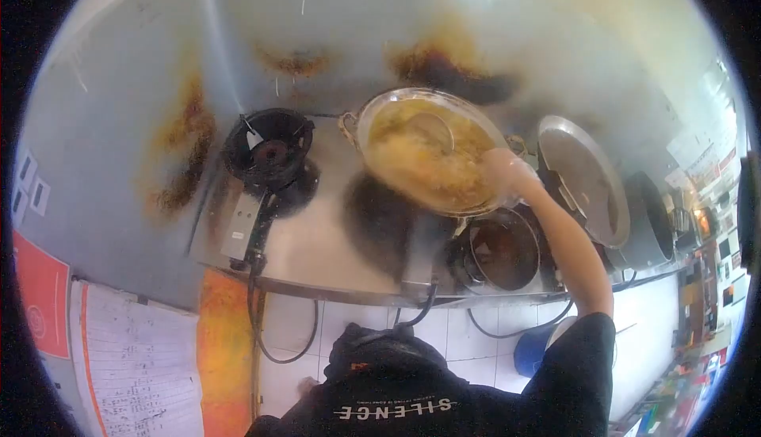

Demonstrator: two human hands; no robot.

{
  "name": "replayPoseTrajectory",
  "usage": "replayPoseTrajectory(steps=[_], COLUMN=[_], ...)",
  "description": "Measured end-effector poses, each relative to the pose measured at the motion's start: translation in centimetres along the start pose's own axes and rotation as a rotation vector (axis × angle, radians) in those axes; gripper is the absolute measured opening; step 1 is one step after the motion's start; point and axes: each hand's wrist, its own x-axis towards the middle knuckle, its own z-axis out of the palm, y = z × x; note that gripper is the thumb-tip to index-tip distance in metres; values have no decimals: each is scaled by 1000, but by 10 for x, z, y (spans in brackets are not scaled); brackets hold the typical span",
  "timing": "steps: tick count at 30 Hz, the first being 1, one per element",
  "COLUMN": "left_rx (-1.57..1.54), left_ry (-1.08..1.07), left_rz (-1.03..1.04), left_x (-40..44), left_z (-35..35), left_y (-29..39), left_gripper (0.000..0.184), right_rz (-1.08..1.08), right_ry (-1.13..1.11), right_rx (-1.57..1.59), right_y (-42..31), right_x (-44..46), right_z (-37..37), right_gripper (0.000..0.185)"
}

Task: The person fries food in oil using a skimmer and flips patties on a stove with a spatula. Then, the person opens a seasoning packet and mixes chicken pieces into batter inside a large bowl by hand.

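Observation:
A wide metal pan [370, 169] of bubbling yellow-brown liquid stands over the stove. Inside it, a round, ladle-like shape [432, 132] shows through the steam, partly in the liquid. My right hand [511, 175] is at the pan's right side, above the rim. Its fingers are blurred, and whether they hold anything cannot be made out. Of my left hand [307, 385] only a small patch of skin shows beside the dark shirt, low in the view, with the fingers hidden.
An unused-looking black burner [271, 152] sits left of the pan. Right of it are a dark round pot [504, 251], a large tilted lid [583, 179] and a black pot [650, 219]. Hoses hang below the counter's front edge. A blue container [533, 354] stands on the tiled floor.

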Motion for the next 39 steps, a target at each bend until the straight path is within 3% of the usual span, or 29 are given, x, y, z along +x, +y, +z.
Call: replayPoseTrajectory(steps=[5,7,8,10,11,13,14,15,16,17,18,21,23,25,26,27,29,31,35,36,39], left_rx=[-152,-152,-62,20,-41,-102,-108,-114,-116,-132,-147,-255,-266,-286,-210,-135,-162,-190,-184,-196,-382], left_ry=[-7,-19,-47,-67,-20,13,-131,-270,-270,-98,72,194,216,242,244,239,196,180,152,150,85], left_rz=[-107,-111,-79,-55,-34,-11,-89,-170,-176,-121,-66,-6,18,38,-53,-142,-133,-88,67,96,-95], left_x=[9,13,14,18,16,10,14,17,9,-1,-9,-10,-13,-13,-12,-10,-13,-8,1,5,32], left_z=[-18,-31,-35,-39,-36,-32,-39,-46,-48,-50,-51,-12,-18,-7,3,13,15,8,-47,-55,-66], left_y=[-9,-6,-4,-6,-8,-3,1,6,8,11,12,-6,-7,-7,-2,3,1,0,4,4,-2], left_gripper=[29,30,28,27,26,26,24,22,22,20,19,17,18,19,20,21,20,20,19,19,19], right_rz=[-28,-79,-74,304,297,176,136,4,-130,-135,3,251,360,182,176,264,354,185,254,224,359], right_ry=[56,-211,-207,-261,-259,-178,-152,2,155,153,158,196,236,309,309,276,242,349,248,256,200], right_rx=[-25,-216,-213,285,276,328,346,118,-109,-106,-41,108,188,139,134,169,202,159,224,119,156], right_y=[12,23,23,-28,-23,3,16,28,25,23,8,-56,-64,-54,-57,-64,-77,-90,-130,-137,-151], right_x=[-7,18,9,-30,-27,-17,-13,-2,2,3,-2,-43,-57,-65,-69,-76,-90,-103,-103,-101,-90], right_z=[5,21,16,-52,-46,-6,16,39,43,47,36,-39,-50,-48,-49,-53,-49,-38,-20,-12,-17], right_gripper=[22,23,23,22,22,21,21,21,21,21,20,17,17,18,18,19,20,23,44,51,60])
